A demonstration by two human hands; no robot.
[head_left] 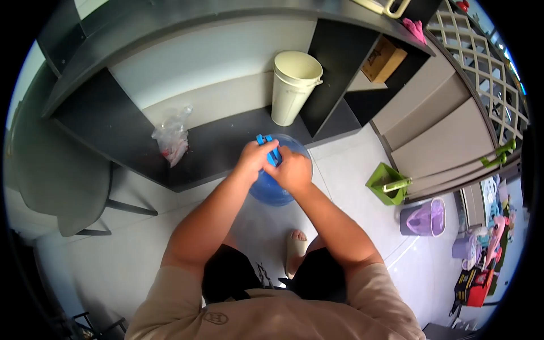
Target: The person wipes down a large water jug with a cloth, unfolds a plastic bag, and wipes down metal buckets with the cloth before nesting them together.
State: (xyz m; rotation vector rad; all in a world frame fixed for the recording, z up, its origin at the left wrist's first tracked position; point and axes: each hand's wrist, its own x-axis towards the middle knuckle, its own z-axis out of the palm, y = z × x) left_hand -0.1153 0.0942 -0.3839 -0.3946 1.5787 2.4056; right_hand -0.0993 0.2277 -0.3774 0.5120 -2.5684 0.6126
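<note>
Both hands meet at the top of a large blue, see-through water bottle point(271, 190) that stands on the floor in front of me. A bright blue handle-like piece point(273, 156) sits at its top, between the hands. My left hand point(256, 158) has its fingers closed round the left side of this blue piece. My right hand point(293, 169) is closed against its right side, thumb toward the left hand. The hands cover the neck of the bottle.
Behind the bottle, a dark shelf point(221, 133) bears a cream bin point(288, 96) and a plastic bag point(171, 139). A grey chair point(68, 170) stands left. To the right are a green dustpan point(387, 184) and a bin with a purple liner point(424, 219).
</note>
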